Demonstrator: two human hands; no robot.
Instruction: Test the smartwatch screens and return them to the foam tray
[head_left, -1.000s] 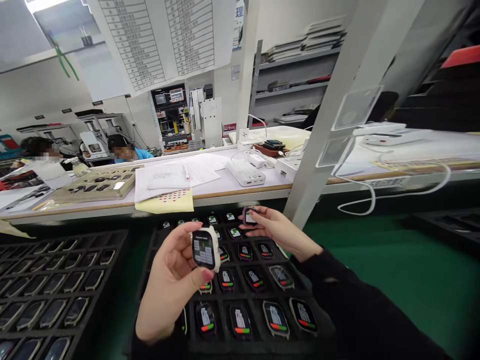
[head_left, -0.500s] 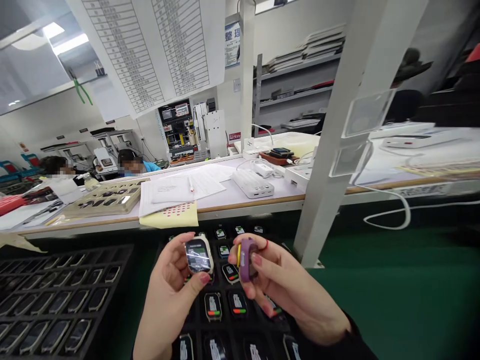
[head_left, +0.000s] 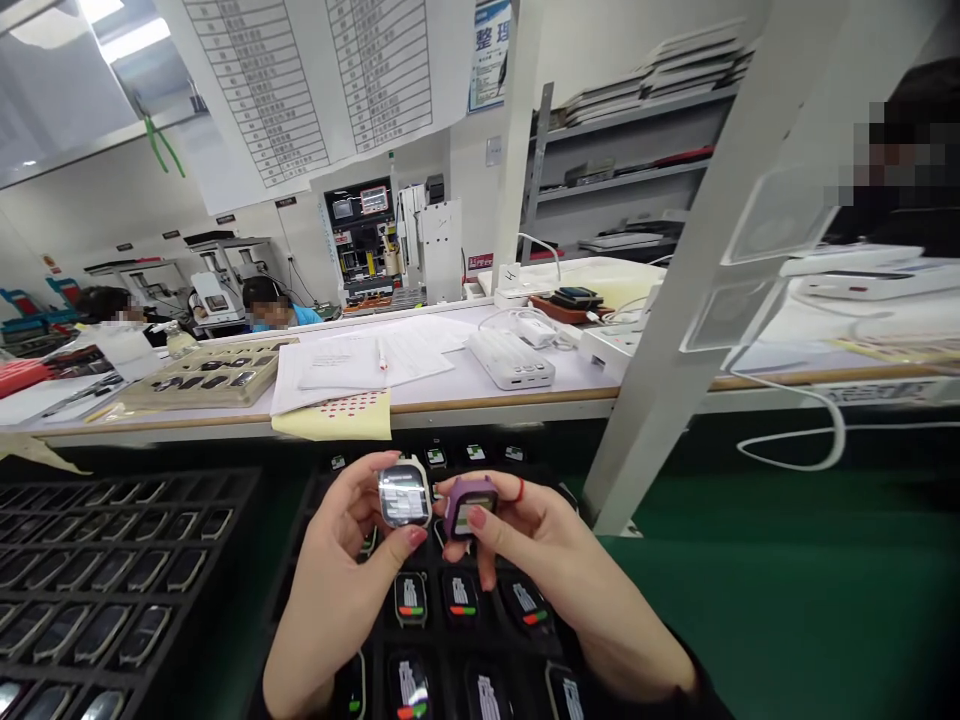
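My left hand point(head_left: 341, 570) grips a white smartwatch body point(head_left: 403, 492) by its edges, lit screen towards me. Right beside it my right hand point(head_left: 547, 570) pinches a purple smartwatch body point(head_left: 469, 506), its screen also facing me. The two watches nearly touch. Both hands hover over a black tray point(head_left: 319, 530) whose pockets hold several watch bodies with lit screens.
A second black tray point(head_left: 97, 580) of dark-screened watch bodies lies to the left. Behind runs a raised shelf point(head_left: 525, 395) with papers, a yellow sheet, a white power bank, cables and a beige tray. A white post point(head_left: 675, 330) rises at right. People sit at the far left.
My right hand lifted the purple watch from the tray's far row, brought it beside the white one and turned its screen towards me. The left hand lowered slightly.
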